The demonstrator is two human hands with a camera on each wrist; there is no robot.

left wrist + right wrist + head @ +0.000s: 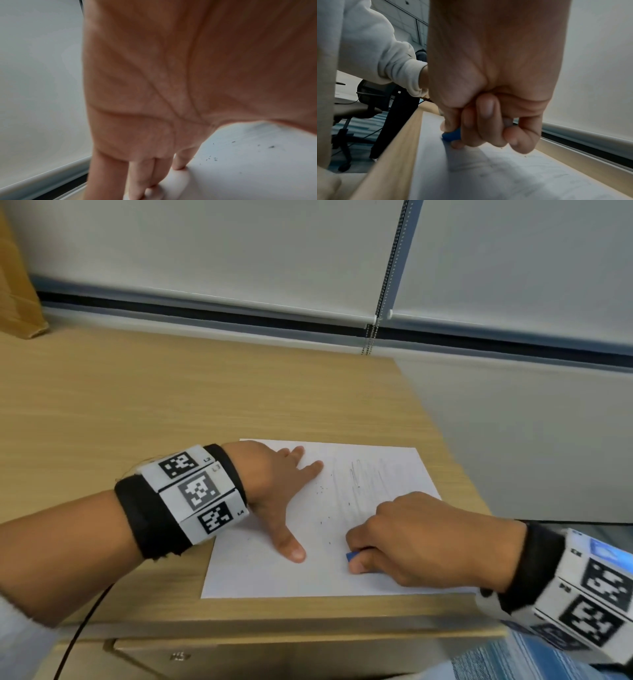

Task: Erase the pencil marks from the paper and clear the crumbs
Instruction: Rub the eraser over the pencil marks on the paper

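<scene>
A white sheet of paper [267,573] lies near the front right corner of the wooden desk [137,405]. Faint pencil marks [366,481] cover its upper middle, and dark eraser crumbs [322,489] are scattered across it. My left hand [281,491] presses flat on the paper's left part, fingers straight and spread. In the left wrist view its fingertips [178,167] touch the sheet beside crumbs [212,159]. My right hand [411,535] pinches a blue eraser [352,556] against the paper's lower middle. The right wrist view shows the eraser [452,135] between thumb and fingers, touching the sheet [488,175].
The desk's right edge [455,460] runs just past the paper, its front edge [308,611] just below it. A brown cardboard box [17,285] stands at the far left. Window blinds with a bead chain [387,268] are behind. An office chair [359,105] stands beyond the desk.
</scene>
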